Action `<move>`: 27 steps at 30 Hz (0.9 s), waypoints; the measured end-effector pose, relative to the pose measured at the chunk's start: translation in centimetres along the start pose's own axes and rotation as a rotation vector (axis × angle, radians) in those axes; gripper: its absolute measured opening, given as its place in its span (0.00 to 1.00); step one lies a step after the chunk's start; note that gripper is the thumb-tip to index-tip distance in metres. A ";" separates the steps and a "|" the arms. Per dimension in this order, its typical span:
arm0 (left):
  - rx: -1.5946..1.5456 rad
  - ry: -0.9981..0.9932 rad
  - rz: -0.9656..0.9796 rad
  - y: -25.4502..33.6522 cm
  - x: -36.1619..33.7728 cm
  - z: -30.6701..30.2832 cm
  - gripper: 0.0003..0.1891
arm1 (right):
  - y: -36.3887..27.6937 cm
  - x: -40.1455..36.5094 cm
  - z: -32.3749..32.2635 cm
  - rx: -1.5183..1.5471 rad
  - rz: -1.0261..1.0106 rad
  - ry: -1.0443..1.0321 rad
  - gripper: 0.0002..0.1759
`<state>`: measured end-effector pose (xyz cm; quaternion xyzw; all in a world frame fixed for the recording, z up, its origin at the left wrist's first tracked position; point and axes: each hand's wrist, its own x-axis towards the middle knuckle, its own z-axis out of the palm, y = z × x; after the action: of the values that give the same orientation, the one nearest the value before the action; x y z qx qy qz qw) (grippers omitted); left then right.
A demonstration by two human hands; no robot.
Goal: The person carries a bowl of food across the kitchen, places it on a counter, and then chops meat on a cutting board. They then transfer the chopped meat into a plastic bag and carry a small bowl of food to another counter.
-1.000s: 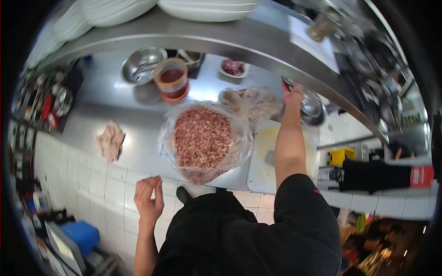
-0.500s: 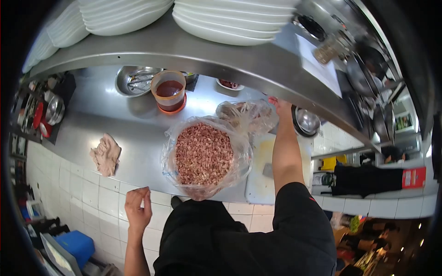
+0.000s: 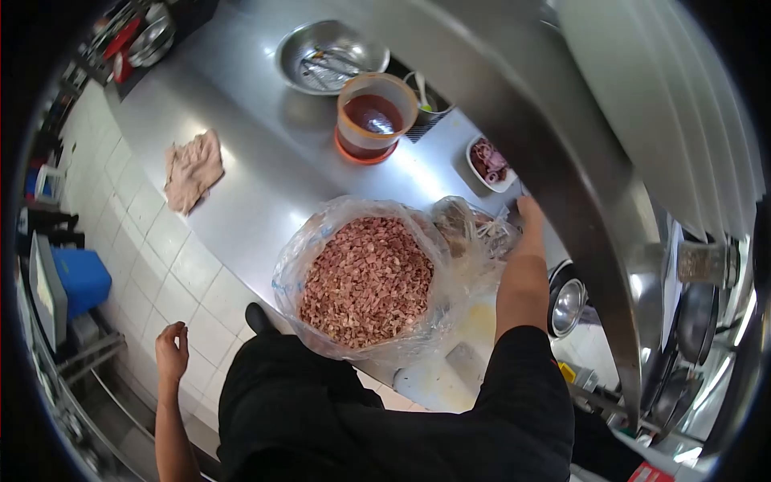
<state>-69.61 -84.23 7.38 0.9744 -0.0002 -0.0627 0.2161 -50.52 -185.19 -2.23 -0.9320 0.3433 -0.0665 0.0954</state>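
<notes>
My left hand [image 3: 171,352] hangs over the tiled floor, empty, its fingers loosely bent and not closed up. My right hand [image 3: 528,214] reaches beside the knotted clear plastic bag [image 3: 491,235]; its fingers are mostly hidden by the shelf edge, so their grip cannot be made out. Close to it stands a white bowl [image 3: 504,184] of sliced purplish food. In front of me a large open plastic bag [image 3: 299,234] is filled with small diced pinkish meat [image 3: 365,281]. A stained white cutting board [image 3: 426,387] lies partly under the bags.
A metal shelf [image 3: 554,136] with stacked white plates [image 3: 666,96] overhangs the right side. On the steel counter [image 3: 257,161] are a crumpled cloth [image 3: 193,170], a tub of reddish liquid [image 3: 373,120] and a steel colander [image 3: 309,48]. Metal bowls [image 3: 569,301] sit at the right.
The view has turned and shifted, so the shelf now crosses the right side. My left hand is lower and further left. My right arm still reaches forward by the knotted bag.
</notes>
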 end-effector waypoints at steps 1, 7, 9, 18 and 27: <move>-0.003 -0.028 -0.067 -1.9 -1.5 0.5 0.08 | 1.1 0.6 -0.4 -0.099 -0.054 0.001 0.23; 0.090 -0.281 -0.322 -10.0 -7.2 1.8 0.11 | -6.3 -0.9 -8.7 0.281 0.005 0.194 0.29; 0.084 -0.328 -0.384 -11.3 -7.4 2.0 0.10 | -10.3 -2.2 -12.0 0.375 -0.029 0.062 0.28; -0.122 -0.201 -0.297 -6.4 -2.7 1.9 0.16 | -8.3 2.5 -5.9 0.193 -0.020 -0.299 0.28; -0.009 -0.280 -0.372 -11.2 -7.7 1.9 0.14 | -9.1 0.3 -5.3 0.230 0.153 -0.199 0.24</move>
<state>-77.75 -74.65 1.84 0.9385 0.1498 -0.2358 0.2030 -45.60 -179.28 5.01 -0.8880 0.3922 -0.0056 0.2398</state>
